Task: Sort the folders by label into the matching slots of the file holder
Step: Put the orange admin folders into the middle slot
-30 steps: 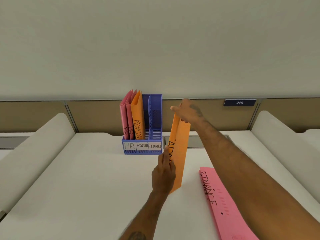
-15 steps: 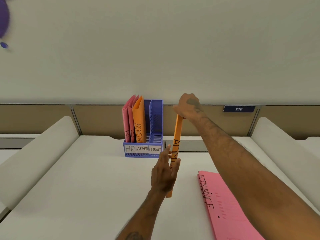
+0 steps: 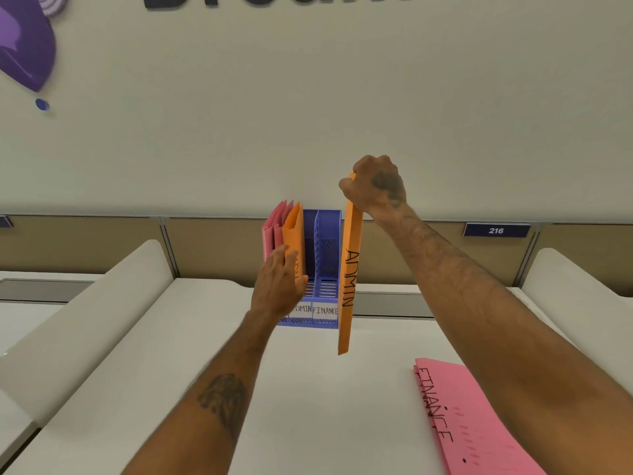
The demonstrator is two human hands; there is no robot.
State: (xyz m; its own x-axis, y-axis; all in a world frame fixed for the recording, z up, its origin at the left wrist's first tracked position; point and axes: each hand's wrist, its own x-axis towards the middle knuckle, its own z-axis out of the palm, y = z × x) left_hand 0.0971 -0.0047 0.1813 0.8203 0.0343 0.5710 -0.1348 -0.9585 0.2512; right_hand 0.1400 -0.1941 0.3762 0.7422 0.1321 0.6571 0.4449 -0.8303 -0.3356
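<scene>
While right hand [image 3: 376,186] pinches orange ADMIN folder [image 3: 349,279] by its top edge, hanging upright just right of blue file holder [image 3: 325,255], left hand [image 3: 279,286], fingers spread, presses filed orange folder [image 3: 294,228] aside. Filing step. Next: lift over, drop into ADMIN slot [image 3: 310,269]. Pink FINANCE folder [image 3: 469,416] waiting on desk [image 3: 171,389].

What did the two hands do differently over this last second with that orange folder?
The left hand let go of the orange ADMIN folder and moved to the folders standing in the file holder. The right hand raised it, hanging edge-on. The pink FINANCE folder stayed on the table.
</scene>
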